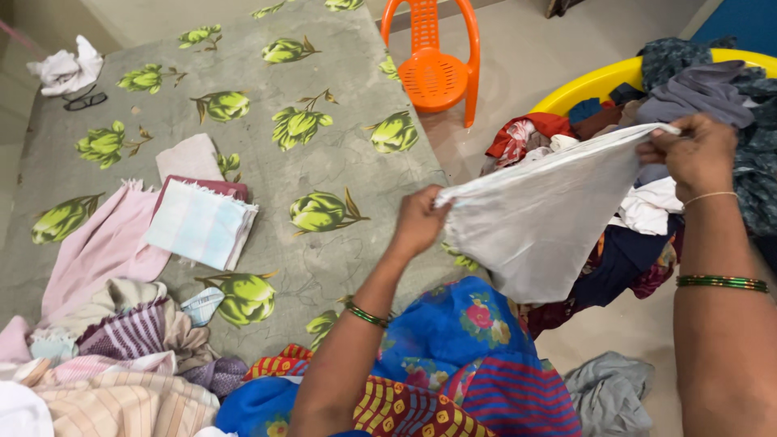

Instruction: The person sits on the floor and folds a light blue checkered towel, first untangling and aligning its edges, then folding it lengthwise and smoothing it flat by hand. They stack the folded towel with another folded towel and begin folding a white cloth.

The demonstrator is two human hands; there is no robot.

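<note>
— Head view, hands first?
— Left hand [418, 220] and right hand [694, 154] each pinching a top corner of a white cloth [541, 218], stretched taut in the air between bed and tub.
— Done so far?
— Judging by the bedsheet [340, 154]: one folded checked cloth [201, 224] lying flat over a maroon piece, a pink cloth [101, 247] spread beside.
— Left?
— Plenty, seemingly: yellow tub [595, 85] heaped with clothes, more tumbled at the near edge; white cloth itself not yet folded.
</note>
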